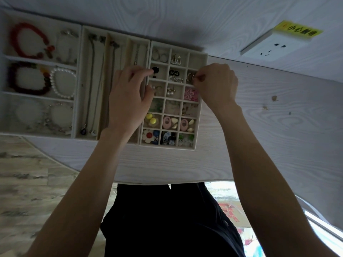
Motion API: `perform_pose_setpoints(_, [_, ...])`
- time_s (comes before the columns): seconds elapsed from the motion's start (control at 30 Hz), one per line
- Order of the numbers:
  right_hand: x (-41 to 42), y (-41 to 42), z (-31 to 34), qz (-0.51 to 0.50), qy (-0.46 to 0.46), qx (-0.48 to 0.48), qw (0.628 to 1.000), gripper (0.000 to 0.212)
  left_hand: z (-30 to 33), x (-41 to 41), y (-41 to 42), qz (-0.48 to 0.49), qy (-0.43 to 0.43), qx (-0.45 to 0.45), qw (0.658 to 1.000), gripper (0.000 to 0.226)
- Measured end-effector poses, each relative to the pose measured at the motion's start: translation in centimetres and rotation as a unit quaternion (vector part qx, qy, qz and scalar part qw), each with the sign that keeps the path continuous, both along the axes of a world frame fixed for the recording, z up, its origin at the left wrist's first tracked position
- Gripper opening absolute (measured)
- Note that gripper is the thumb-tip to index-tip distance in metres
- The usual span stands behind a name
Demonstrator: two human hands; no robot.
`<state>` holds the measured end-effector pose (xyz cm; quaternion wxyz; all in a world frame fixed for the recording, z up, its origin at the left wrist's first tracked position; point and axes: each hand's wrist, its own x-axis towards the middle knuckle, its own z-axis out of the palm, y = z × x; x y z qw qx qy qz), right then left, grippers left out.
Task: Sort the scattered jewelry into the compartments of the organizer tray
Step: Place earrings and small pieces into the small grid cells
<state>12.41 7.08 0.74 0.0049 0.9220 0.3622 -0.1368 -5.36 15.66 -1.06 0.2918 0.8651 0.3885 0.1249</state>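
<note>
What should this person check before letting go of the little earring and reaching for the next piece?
1. Right hand pinches a small silver hoop earring: ok.
2. Earring over the right-column compartment, second row, of the beige grid organizer tray: ok.
3. Whether that compartment already holds its matching partner: cannot tell, hand hides part of it.
4. Left hand rests on the tray's left edge, near the round black earring: ok.
5. Small loose pieces lie on the white wood-grain table, unsorted: not ok.
</note>
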Motion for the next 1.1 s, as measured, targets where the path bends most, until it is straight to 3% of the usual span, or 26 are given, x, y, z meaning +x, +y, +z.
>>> perform_pose_setpoints(0.47, [0.1,-0.6,0.5,-0.019,0.032,0.024,0.999,0.022,-0.3,0.0,0.2,-0.01,-0.001,0.004,1.0,0.029])
perform_pose_setpoints(0.63, [-1.1,-2.6,1.5,-0.07,0.053,0.186,0.979,0.02,0.0,0.1,-0.1,-0.023,0.012,0.021,0.999,0.031])
perform_pose_setpoints(0.73, [-2.3,-6.1,1.5,-0.05,0.024,0.273,0.96,0.02,0.8,1.3,-0.9,-0.072,0.019,0.033,0.997,0.034])
perform_pose_setpoints(0.93, [-1.1,-14.5,-0.3,-0.119,-0.022,0.237,0.964,0.02,0.9,5.6,-5.2,-0.205,0.066,0.056,0.975,0.057])
perform_pose_setpoints(1.1, [4.5,-17.7,-1.3,-0.243,-0.032,0.214,0.946,0.028,0.2,6.8,-7.2,-0.221,0.125,0.094,0.963,0.065])
